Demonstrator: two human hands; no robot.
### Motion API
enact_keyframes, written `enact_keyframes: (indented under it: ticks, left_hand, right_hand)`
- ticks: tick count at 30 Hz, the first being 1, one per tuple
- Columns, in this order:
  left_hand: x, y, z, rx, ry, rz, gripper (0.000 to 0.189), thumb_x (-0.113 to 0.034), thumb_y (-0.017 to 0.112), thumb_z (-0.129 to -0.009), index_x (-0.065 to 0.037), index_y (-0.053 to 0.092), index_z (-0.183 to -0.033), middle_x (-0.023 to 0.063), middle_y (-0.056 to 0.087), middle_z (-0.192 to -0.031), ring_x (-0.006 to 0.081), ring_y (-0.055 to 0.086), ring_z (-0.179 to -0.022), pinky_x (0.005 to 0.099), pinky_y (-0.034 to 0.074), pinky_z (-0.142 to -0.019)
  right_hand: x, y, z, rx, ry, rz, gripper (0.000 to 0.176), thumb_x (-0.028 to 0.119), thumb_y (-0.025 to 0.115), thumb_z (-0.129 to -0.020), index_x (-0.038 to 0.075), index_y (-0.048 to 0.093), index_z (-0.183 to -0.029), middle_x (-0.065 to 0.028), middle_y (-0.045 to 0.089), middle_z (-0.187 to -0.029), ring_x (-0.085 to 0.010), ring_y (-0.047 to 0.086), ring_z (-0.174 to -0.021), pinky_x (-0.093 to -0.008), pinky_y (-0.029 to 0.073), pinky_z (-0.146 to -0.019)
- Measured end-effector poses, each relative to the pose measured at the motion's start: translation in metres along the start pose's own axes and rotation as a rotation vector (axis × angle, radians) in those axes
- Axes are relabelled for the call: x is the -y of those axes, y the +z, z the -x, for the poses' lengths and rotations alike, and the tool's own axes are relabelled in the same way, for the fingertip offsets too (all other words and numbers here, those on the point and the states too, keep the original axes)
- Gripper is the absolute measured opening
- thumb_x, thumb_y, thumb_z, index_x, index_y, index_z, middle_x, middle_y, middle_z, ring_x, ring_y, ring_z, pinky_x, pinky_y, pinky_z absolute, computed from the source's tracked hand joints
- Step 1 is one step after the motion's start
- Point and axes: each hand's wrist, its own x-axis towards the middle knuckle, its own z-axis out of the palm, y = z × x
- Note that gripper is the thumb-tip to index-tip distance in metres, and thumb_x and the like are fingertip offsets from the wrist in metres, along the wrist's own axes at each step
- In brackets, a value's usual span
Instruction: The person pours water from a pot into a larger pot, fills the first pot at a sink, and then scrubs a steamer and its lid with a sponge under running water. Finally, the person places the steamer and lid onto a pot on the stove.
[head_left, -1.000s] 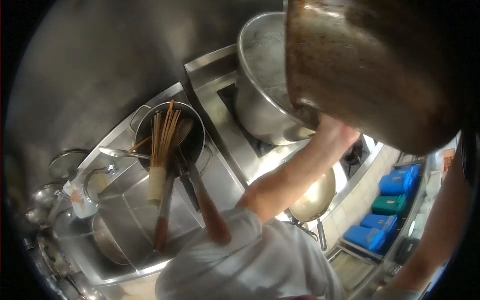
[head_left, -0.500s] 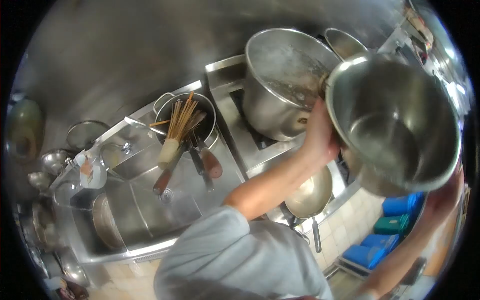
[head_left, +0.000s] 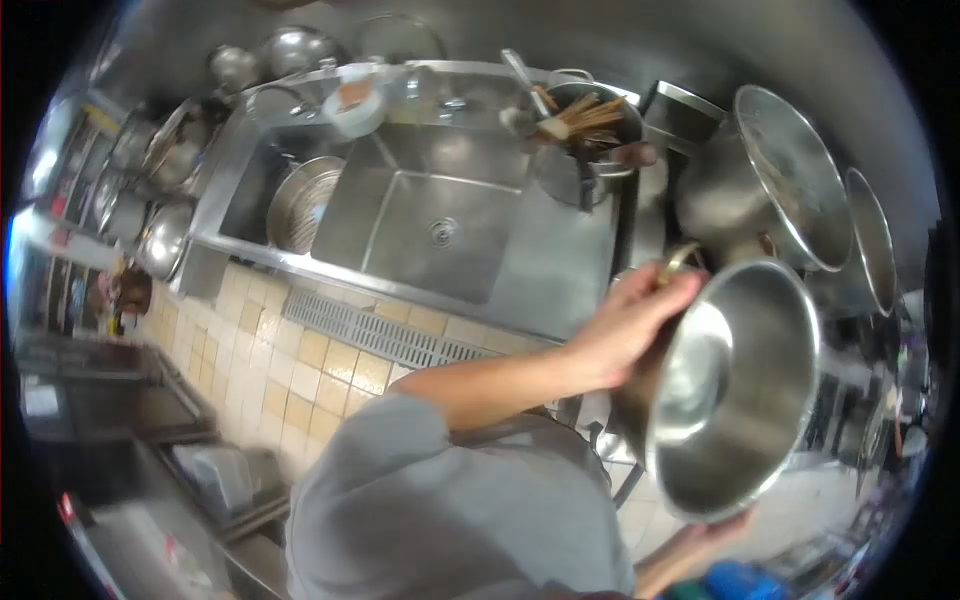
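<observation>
The left hand holds a deep round steel pot by its brass-coloured handle, tilted, right of the steel sink. The right hand is at its near side, finger closure unclear; handling the pot calls for steady two-sided support.

Silver-grey pot with brass-coloured handle; grey shirt; cream-and-tan checkered floor tiles; blue bin.
</observation>
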Motion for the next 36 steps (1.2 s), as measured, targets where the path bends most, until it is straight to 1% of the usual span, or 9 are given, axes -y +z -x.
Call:
enact_keyframes:
  ticks: [1, 5, 9, 14, 17, 20, 22, 25, 36]
  left_hand:
    - [-0.012, -0.007, 0.022, -0.079, 0.022, 0.020, 0.044, -0.036, 0.071, -0.096, -0.002, 0.062, -0.123, 0.0099, 0.067, -0.121, 0.0183, 0.063, -0.112, 0.0395, 0.054, -0.098]
    - [-0.050, -0.041, 0.088, -0.336, 0.277, -0.007, 0.040, -0.036, 0.067, -0.098, -0.008, 0.048, -0.076, 0.0172, 0.063, -0.130, 0.0285, 0.063, -0.116, 0.0454, 0.054, -0.099]
    - [-0.093, -0.077, 0.141, -0.410, 0.475, -0.085, 0.039, -0.032, 0.061, -0.102, -0.008, 0.049, -0.074, 0.0186, 0.059, -0.135, 0.0294, 0.060, -0.120, 0.0470, 0.053, -0.101]
    - [-0.136, -0.099, 0.157, -0.503, 0.617, -0.316, 0.036, -0.026, 0.059, -0.104, -0.006, 0.050, -0.075, 0.0194, 0.061, -0.136, 0.0227, 0.058, -0.120, 0.0361, 0.044, -0.106]
    - [-0.161, -0.131, 0.134, -0.588, 0.594, -0.432, 0.037, -0.027, 0.069, -0.099, -0.004, 0.068, -0.128, -0.0068, 0.057, -0.089, 0.0053, 0.050, -0.084, 0.0209, 0.038, -0.077]
    - [-0.197, -0.175, 0.101, -0.654, 0.534, -0.408, 0.033, -0.027, 0.067, -0.100, -0.006, 0.068, -0.126, -0.0060, 0.059, -0.091, 0.0049, 0.050, -0.085, 0.0207, 0.037, -0.076]
    - [-0.224, -0.217, 0.077, -0.691, 0.482, -0.323, 0.030, -0.030, 0.068, -0.099, -0.006, 0.061, -0.083, -0.0016, 0.055, -0.086, 0.0108, 0.049, -0.089, 0.0279, 0.039, -0.082]
    - [-0.242, -0.293, 0.042, -0.806, 0.420, -0.284, 0.018, -0.028, 0.065, -0.100, -0.011, 0.066, -0.105, -0.0049, 0.055, -0.087, 0.0067, 0.046, -0.079, 0.0242, 0.038, -0.073]
    - [-0.204, -0.516, -0.024, -1.177, 0.391, 0.159, 0.027, -0.023, 0.071, -0.088, -0.002, 0.064, -0.105, 0.0052, 0.063, -0.092, 0.0165, 0.058, -0.084, 0.0329, 0.047, -0.075]
  right_hand:
    - [0.059, 0.060, 0.018, 0.158, 0.507, -0.722, 0.037, 0.018, 0.052, -0.100, -0.005, 0.058, -0.128, -0.0148, 0.063, -0.125, -0.0272, 0.060, -0.114, -0.0418, 0.049, -0.100]
    - [0.038, 0.116, 0.060, 0.515, 0.658, -0.654, 0.050, 0.017, 0.065, -0.088, 0.002, 0.053, -0.134, -0.0115, 0.061, -0.128, -0.0260, 0.060, -0.117, -0.0424, 0.052, -0.099]
    - [0.002, 0.140, 0.096, 0.760, 0.412, -0.393, 0.061, 0.001, 0.060, -0.081, 0.001, 0.049, -0.141, -0.0065, 0.059, -0.125, -0.0173, 0.059, -0.110, -0.0347, 0.052, -0.090]
    - [0.027, 0.127, 0.094, 0.700, 0.469, -0.449, 0.059, 0.007, 0.059, -0.089, 0.001, 0.047, -0.146, -0.0015, 0.063, -0.118, -0.0151, 0.060, -0.101, -0.0304, 0.051, -0.082]
    - [0.000, 0.116, 0.092, 0.649, 0.460, -0.559, 0.060, 0.019, 0.068, -0.093, 0.003, 0.047, -0.146, -0.0016, 0.062, -0.117, -0.0119, 0.060, -0.100, -0.0284, 0.052, -0.080]
    - [0.009, 0.156, 0.118, 0.510, 0.646, -0.486, 0.061, 0.025, 0.070, -0.094, 0.002, 0.047, -0.145, -0.0005, 0.063, -0.111, -0.0100, 0.059, -0.094, -0.0255, 0.051, -0.076]
    - [0.009, 0.200, 0.150, 0.515, 0.663, -0.540, 0.057, 0.024, 0.068, -0.095, 0.002, 0.048, -0.144, 0.0002, 0.062, -0.107, -0.0092, 0.059, -0.091, -0.0241, 0.050, -0.074]
    - [0.034, 0.274, 0.195, 0.525, 0.732, -0.552, 0.047, 0.025, 0.068, -0.094, 0.003, 0.054, -0.134, 0.0017, 0.063, -0.101, -0.0093, 0.058, -0.085, -0.0234, 0.049, -0.071]
    - [0.043, 0.341, 0.194, 0.602, 0.728, -0.414, 0.038, 0.009, 0.064, -0.091, 0.004, 0.057, -0.127, -0.0005, 0.065, -0.102, -0.0101, 0.059, -0.082, -0.0241, 0.048, -0.071]
